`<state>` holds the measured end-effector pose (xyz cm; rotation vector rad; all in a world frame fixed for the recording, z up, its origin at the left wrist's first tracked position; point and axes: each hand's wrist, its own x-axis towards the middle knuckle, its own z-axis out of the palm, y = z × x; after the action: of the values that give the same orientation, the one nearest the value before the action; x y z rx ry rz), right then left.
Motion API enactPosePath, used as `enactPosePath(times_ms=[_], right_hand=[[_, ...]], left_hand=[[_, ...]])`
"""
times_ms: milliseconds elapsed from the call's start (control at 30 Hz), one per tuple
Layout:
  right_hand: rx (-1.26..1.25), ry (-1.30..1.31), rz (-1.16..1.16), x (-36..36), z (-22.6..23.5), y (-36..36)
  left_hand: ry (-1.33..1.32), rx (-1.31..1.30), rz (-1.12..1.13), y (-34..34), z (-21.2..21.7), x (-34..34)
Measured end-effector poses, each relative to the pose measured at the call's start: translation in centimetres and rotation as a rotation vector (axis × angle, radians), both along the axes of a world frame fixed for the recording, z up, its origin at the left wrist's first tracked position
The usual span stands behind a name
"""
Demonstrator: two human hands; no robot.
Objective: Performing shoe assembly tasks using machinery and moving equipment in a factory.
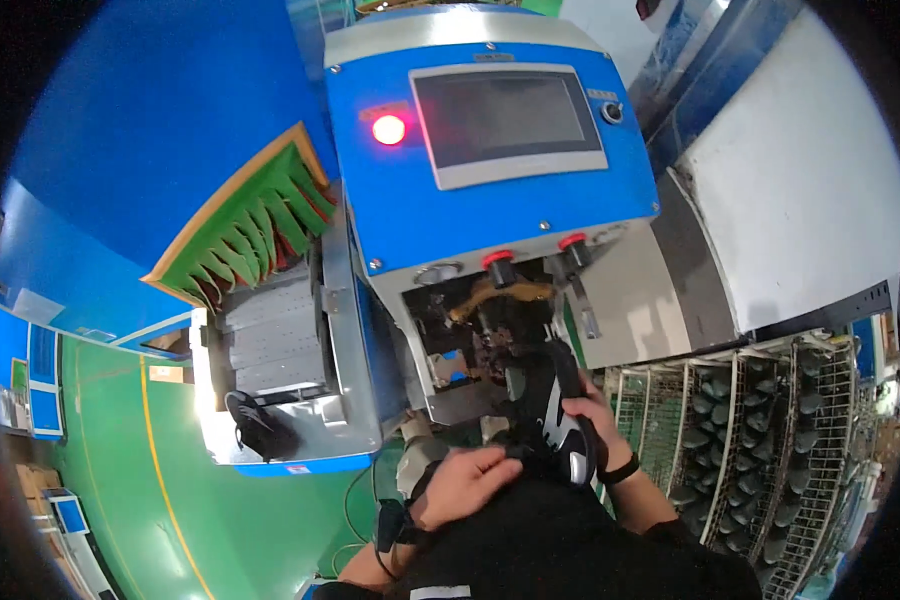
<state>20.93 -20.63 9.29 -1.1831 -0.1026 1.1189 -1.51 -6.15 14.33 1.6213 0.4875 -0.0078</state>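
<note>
Below the blue machine's (pixel 490 200) work opening, I log both hands, left (pixel 465 480) and right (pixel 592 412), fingers closed around one black sneaker (pixel 555 415); risk: a loosened grip would let it slip sideways.

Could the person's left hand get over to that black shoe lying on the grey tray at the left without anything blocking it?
Probably yes. The left hand is resting on the black shoe held at the machine, and the other shoe lies in the open on the tray, off to its left. Only the tray's low rim seems to lie between them.
</note>
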Motion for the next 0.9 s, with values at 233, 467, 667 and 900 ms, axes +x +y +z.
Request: enactPosePath(times_ms=[233,467,667,900], right_hand=[[-0.196,-0.925,0.178,3.5,1.2,2.3],[-0.58,-1.563,0.446,1.2,1.0,8.6],[-0.797,-1.666,0.488,2.2,-0.5,13.0],[-0.895,-1.678,0.432,0.0,-0.9,13.3]], left_hand=[[0.126,0.16,0.243,-1.1,-5.9,2.5],[0.119,-0.59,0.504,0.8,-13.5,3.5],[0.031,-0.751,0.587,2.4,-16.3,4.2],[0.126,-0.667,0.491,3.9,-18.3,2.2]])
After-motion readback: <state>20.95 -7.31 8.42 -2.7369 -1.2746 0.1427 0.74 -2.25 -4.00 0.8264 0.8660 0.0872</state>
